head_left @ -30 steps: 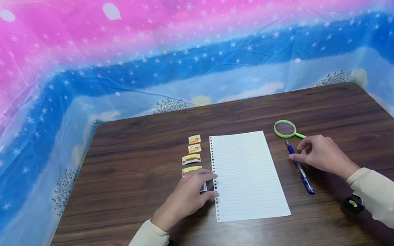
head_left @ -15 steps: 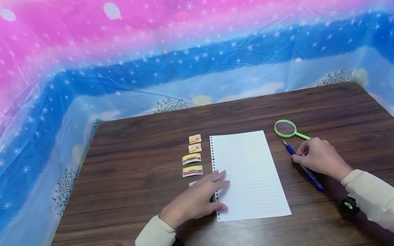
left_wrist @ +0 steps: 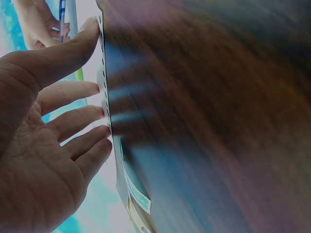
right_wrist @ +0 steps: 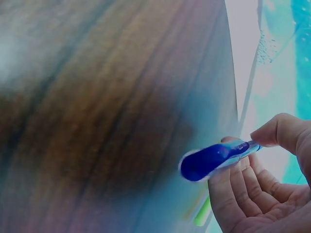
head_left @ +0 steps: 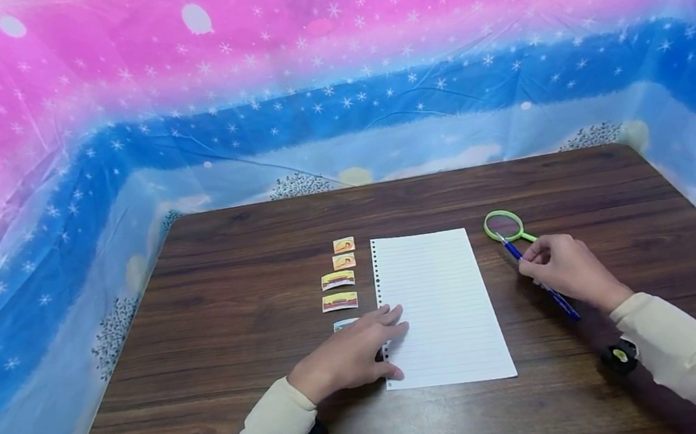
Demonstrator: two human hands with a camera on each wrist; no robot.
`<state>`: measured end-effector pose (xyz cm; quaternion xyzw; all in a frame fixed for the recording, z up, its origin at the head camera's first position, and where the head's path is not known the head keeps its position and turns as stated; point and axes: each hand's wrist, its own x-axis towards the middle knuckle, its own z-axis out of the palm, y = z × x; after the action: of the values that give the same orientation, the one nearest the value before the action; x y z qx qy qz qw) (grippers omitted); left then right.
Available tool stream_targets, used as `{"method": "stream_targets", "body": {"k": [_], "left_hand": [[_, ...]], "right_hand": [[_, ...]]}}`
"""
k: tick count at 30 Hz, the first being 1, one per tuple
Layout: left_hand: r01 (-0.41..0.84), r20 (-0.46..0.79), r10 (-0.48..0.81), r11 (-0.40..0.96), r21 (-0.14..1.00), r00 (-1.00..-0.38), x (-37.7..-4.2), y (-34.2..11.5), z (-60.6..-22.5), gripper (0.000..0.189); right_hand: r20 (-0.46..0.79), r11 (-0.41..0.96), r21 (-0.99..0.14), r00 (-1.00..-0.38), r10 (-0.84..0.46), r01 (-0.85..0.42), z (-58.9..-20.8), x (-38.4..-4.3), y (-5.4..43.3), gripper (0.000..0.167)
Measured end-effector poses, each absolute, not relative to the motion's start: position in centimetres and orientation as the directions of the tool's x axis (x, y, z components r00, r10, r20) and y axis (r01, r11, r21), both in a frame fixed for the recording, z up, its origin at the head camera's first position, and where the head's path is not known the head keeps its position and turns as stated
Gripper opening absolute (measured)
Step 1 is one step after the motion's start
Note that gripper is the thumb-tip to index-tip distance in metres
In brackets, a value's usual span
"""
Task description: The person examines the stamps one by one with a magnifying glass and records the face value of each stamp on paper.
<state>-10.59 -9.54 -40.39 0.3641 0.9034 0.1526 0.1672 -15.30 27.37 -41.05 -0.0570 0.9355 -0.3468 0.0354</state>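
My right hand [head_left: 570,270] pinches a blue pen [head_left: 562,303] between thumb and fingers, its tip pointing away and to the left. In the right wrist view the pen's blue end [right_wrist: 204,162] faces the camera, with the thumb and fingertips around the barrel. My left hand [head_left: 353,352] lies with spread, fairly straight fingers on the left, punched edge of a lined sheet of paper [head_left: 437,293]. The left wrist view shows the fingertips [left_wrist: 99,112] touching the paper along its holes.
Left of the sheet, several small printed stickers or stamps [head_left: 340,302] lie in a column, the nearest partly hidden by the left hand. A green magnifying glass [head_left: 486,230] lies behind the right hand. All rest on a dark wooden table [head_left: 218,318], with a patterned cloth [head_left: 286,124] around it.
My right hand has taken up the pen, turning it and raising it off the table. My left hand has moved right from beside the sheet onto its edge; the sheet has shifted very slightly.
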Motion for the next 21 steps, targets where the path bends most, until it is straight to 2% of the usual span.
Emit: {"method": "stream_targets", "body": {"k": [8,16,21], "left_hand": [[0.611,-0.193,0.704,0.697,0.376,-0.684,-10.6,-9.2,-40.3,0.068],[0.615,-0.187,0.704,0.696,0.370,-0.685,-10.6,-9.0,-40.2,0.068],[0.615,-0.179,0.704,0.696,0.372,-0.688,-10.6,-8.9,-40.3,0.068]], "right_hand": [[-0.021,0.678,-0.728,-0.985,-0.172,-0.103,-40.3,-15.3,27.6,0.023],[0.008,0.661,-0.733,-0.974,-0.227,-0.160,-39.7,-15.5,28.1,0.028],[0.015,0.625,-0.766,-0.976,-0.218,-0.151,-39.4,-15.6,28.1,0.027]]}}
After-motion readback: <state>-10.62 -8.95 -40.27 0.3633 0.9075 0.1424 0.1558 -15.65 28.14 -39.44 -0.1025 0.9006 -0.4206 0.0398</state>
